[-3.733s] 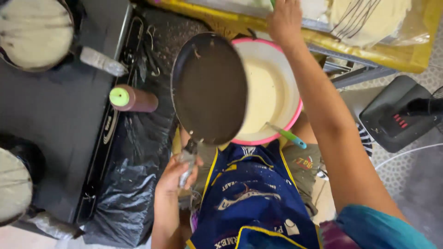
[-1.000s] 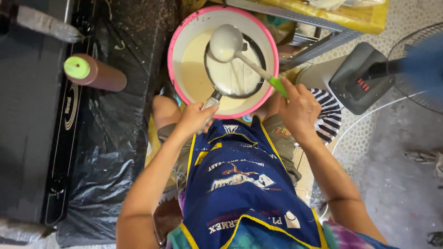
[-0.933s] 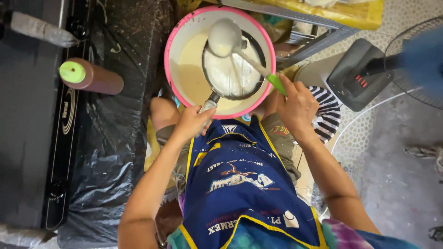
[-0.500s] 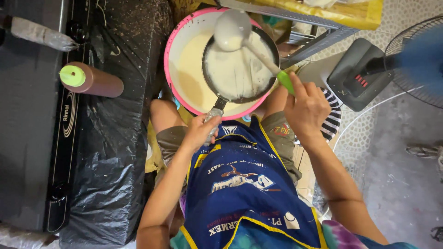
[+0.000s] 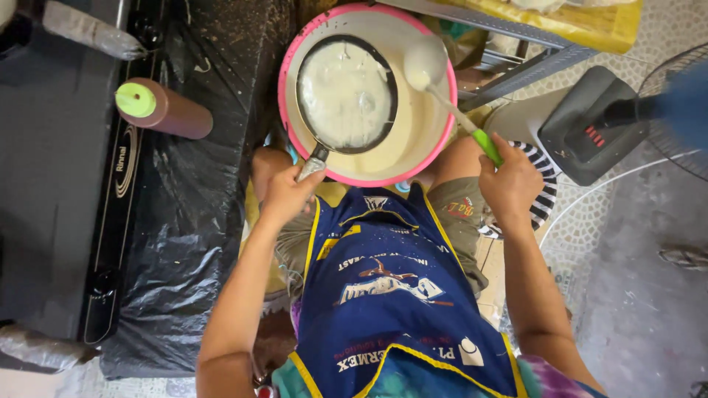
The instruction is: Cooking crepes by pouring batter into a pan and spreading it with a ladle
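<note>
Holding: the left hand (image 5: 289,195) has its fingers closed round the handle of a small dark pan (image 5: 346,94), kept over the pink-rimmed basin (image 5: 441,140) of pale batter in the person's lap.
Ladle: the right hand (image 5: 510,180) grips the green handle of a ladle (image 5: 425,63), fingers wrapped tight; its bowl sits high over the basin's far side.
Change: a second ago the ladle bowl hung over the pan; now it has swung off to the right, and batter covers the whole pan bottom.
Meaning: the pan looks coated, so pouring seems finished.
Bottle: a brown bottle with a green cap (image 5: 164,109) lies on black plastic sheeting (image 5: 184,243) beside the dark cooker surface (image 5: 51,184).
Apron: blue with yellow trim (image 5: 391,295), carrying a printed emblem and lettering.
</note>
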